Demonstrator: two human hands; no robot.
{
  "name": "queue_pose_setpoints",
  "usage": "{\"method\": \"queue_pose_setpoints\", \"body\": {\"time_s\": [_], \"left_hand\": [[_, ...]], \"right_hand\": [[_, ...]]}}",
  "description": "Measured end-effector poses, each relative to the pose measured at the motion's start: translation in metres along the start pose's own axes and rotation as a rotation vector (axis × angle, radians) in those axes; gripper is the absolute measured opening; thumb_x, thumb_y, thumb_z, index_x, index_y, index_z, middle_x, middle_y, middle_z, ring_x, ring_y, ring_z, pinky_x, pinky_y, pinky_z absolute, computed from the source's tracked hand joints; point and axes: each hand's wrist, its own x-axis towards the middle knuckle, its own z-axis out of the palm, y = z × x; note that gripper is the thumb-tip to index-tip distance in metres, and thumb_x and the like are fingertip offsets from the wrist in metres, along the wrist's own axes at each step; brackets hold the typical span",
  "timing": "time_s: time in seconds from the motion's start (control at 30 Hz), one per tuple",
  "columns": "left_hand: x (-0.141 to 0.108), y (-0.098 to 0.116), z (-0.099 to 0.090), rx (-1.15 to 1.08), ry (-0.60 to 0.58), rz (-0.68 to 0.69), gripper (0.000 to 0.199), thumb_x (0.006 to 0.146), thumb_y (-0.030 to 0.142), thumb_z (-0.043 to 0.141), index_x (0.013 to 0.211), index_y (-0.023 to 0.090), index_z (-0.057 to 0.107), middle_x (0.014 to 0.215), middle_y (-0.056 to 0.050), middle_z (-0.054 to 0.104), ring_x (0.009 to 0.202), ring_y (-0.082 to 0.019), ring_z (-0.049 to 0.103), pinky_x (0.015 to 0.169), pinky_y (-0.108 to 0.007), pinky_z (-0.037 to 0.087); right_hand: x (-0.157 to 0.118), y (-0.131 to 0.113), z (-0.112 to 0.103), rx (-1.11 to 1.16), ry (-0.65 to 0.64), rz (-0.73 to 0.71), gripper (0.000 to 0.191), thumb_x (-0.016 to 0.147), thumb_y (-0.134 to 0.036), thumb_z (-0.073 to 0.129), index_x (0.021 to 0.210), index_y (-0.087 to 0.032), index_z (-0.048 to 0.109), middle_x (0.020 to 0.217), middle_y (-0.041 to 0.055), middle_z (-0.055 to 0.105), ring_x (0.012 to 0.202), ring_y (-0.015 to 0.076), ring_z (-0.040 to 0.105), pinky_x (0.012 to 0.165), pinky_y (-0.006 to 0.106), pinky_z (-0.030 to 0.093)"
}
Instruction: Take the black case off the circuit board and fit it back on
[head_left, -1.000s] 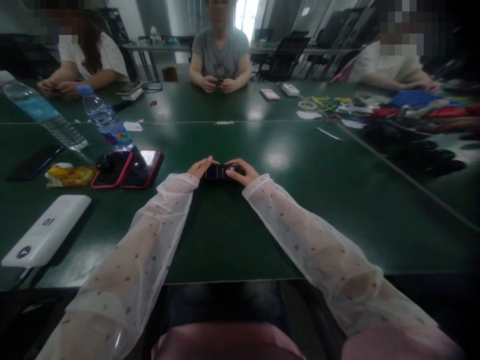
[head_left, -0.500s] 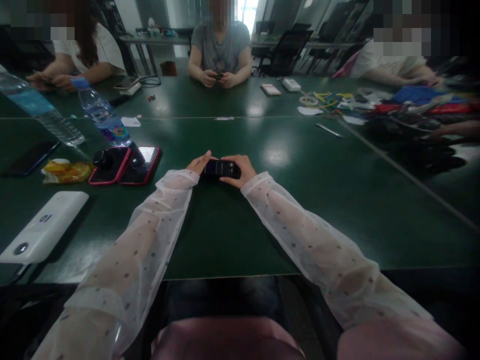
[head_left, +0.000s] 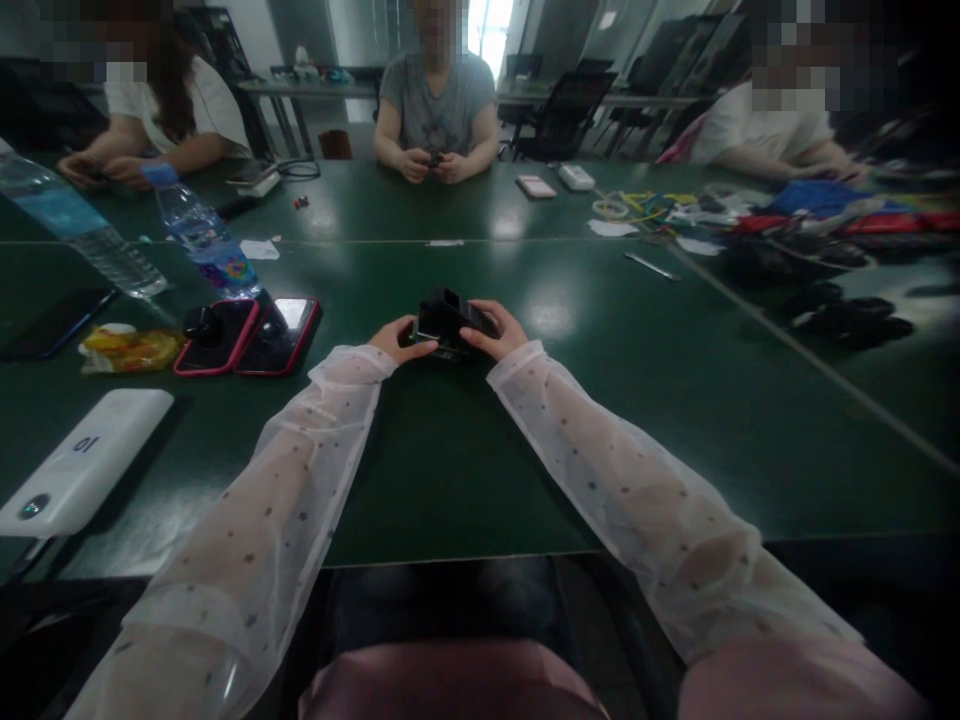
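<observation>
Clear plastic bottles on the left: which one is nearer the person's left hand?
The blue-capped clear plastic bottle; the other clear plastic bottle is farther left.

From here I can't tell whether the black, boxy device (head_left: 446,318) is one piece or two (the left hand (head_left: 394,340) and right hand (head_left: 504,332) cover its ends). Toward the worktop's (head_left: 442,450) far edge, the jumbled red, blue and black heap (head_left: 832,215) blurs; my view's left side clips the tall, clear plastic bottle (head_left: 82,225).
</observation>
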Motion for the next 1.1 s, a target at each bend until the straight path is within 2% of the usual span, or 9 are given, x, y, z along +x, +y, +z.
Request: {"method": "queue_pose_setpoints", "body": {"time_s": [0.07, 0.13, 0.33, 0.5, 0.63, 0.73, 0.93, 1.1], "left_hand": [[0.001, -0.001, -0.001, 0.05, -0.014, -0.002, 0.077, 0.058, 0.055, 0.081, 0.117, 0.012, 0.058, 0.115, -0.015, 0.067, 0.11, -0.031, 0.062, 0.1, -0.048, 0.043], [0.001, -0.003, -0.002, 0.101, -0.011, -0.001, 0.074, 0.057, 0.048, 0.084, 0.117, 0.013, 0.058, 0.116, -0.015, 0.067, 0.111, -0.03, 0.062, 0.101, -0.049, 0.043], [0.002, -0.006, -0.002, 0.093, -0.024, 0.03, 0.069, 0.063, 0.044, 0.082, 0.121, 0.014, 0.058, 0.121, -0.015, 0.065, 0.114, -0.028, 0.061, 0.103, -0.048, 0.042], [0.002, -0.004, -0.003, 0.222, 0.019, -0.045, 0.073, 0.061, 0.05, 0.082, 0.121, 0.014, 0.059, 0.119, -0.015, 0.064, 0.113, -0.032, 0.06, 0.1, -0.053, 0.042], [0.002, -0.004, -0.005, 0.274, 0.023, -0.084, 0.077, 0.06, 0.054, 0.081, 0.122, 0.013, 0.059, 0.12, -0.017, 0.062, 0.114, -0.033, 0.058, 0.1, -0.054, 0.042], [0.003, -0.006, -0.006, 0.275, 0.015, -0.098, 0.077, 0.06, 0.054, 0.081, 0.121, 0.013, 0.059, 0.12, -0.017, 0.062, 0.113, -0.034, 0.058, 0.099, -0.054, 0.042], [0.003, -0.006, -0.004, 0.142, 0.018, 0.034, 0.063, 0.058, 0.04, 0.085, 0.111, 0.018, 0.058, 0.112, -0.01, 0.065, 0.104, -0.027, 0.063, 0.096, -0.049, 0.045], [0.002, -0.004, -0.003, 0.225, 0.014, 0.026, 0.058, 0.06, 0.043, 0.084, 0.106, 0.017, 0.059, 0.106, -0.009, 0.065, 0.1, -0.027, 0.063, 0.091, -0.046, 0.048]], "right_hand": [[0.004, 0.002, -0.008, 0.02, 0.065, 0.031, 0.078, 0.061, -0.072, 0.072, 0.122, -0.026, 0.051, 0.11, 0.0082, 0.066, 0.107, 0.0281, 0.064, 0.098, 0.047, 0.048], [0.008, 0.005, -0.019, -0.033, 0.138, 0.042, 0.079, 0.063, -0.073, 0.069, 0.124, -0.027, 0.049, 0.11, 0.0083, 0.066, 0.105, 0.0285, 0.064, 0.095, 0.047, 0.049], [0.011, 0.025, -0.043, -0.439, 0.292, -0.098, 0.062, 0.069, -0.056, 0.072, 0.12, -0.027, 0.053, 0.118, 0.0087, 0.063, 0.114, 0.0323, 0.058, 0.099, 0.053, 0.044], [0.012, 0.039, -0.043, -0.54, 0.297, -0.075, 0.054, 0.07, -0.046, 0.073, 0.117, -0.025, 0.056, 0.115, 0.0096, 0.064, 0.111, 0.0325, 0.059, 0.099, 0.056, 0.043], [0.012, 0.037, -0.041, -0.616, 0.235, -0.08, 0.054, 0.071, -0.045, 0.073, 0.118, -0.022, 0.058, 0.118, 0.0128, 0.062, 0.115, 0.0349, 0.056, 0.101, 0.057, 0.041], [0.011, 0.032, -0.041, -0.666, 0.234, -0.07, 0.055, 0.07, -0.046, 0.073, 0.119, -0.025, 0.058, 0.12, 0.0133, 0.06, 0.116, 0.0375, 0.053, 0.101, 0.06, 0.039], [0.01, 0.026, -0.038, -0.721, 0.272, -0.022, 0.06, 0.067, -0.045, 0.075, 0.119, -0.023, 0.057, 0.117, 0.015, 0.057, 0.115, 0.0382, 0.05, 0.098, 0.059, 0.041], [0.01, 0.023, -0.036, -0.758, 0.311, -0.013, 0.057, 0.065, -0.041, 0.075, 0.112, -0.018, 0.055, 0.112, 0.0158, 0.058, 0.11, 0.0364, 0.052, 0.096, 0.056, 0.043]]}}
